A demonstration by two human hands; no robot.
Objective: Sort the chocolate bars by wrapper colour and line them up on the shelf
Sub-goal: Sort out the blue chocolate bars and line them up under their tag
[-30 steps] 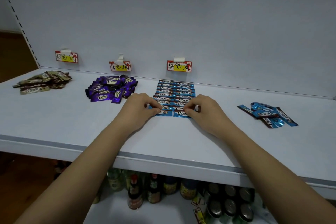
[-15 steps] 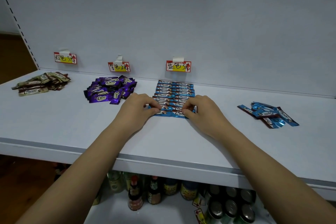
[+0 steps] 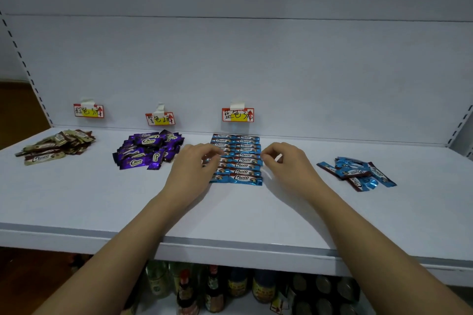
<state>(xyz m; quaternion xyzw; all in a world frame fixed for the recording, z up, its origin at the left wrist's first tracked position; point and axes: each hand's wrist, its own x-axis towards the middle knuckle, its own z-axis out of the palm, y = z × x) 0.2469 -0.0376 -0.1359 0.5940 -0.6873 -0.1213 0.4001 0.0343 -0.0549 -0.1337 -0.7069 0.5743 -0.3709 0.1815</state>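
Blue-wrapped bars lie lined up in a neat row (image 3: 244,161) mid-shelf, under the blue price label (image 3: 238,115). My left hand (image 3: 194,169) hovers at the row's left edge and hides the bars' left ends; its fingers are loosely curled and hold nothing. Just off the row's right edge is my right hand (image 3: 284,161), fingers loosely bent, also with nothing in it. A loose pile of blue bars (image 3: 358,174) lies to the right. A purple pile (image 3: 146,151) and a brown-gold pile (image 3: 56,147) lie to the left.
The white shelf (image 3: 230,215) has a back wall carrying two more price labels, one (image 3: 160,119) above the purple pile and one (image 3: 88,111) above the brown pile. Bottles and jars (image 3: 212,289) stand on the shelf below the front edge.
Both hands have lifted off the nearest blue bars and drawn apart to the row's sides. The view has tilted down and moved closer; the bars stay in place.
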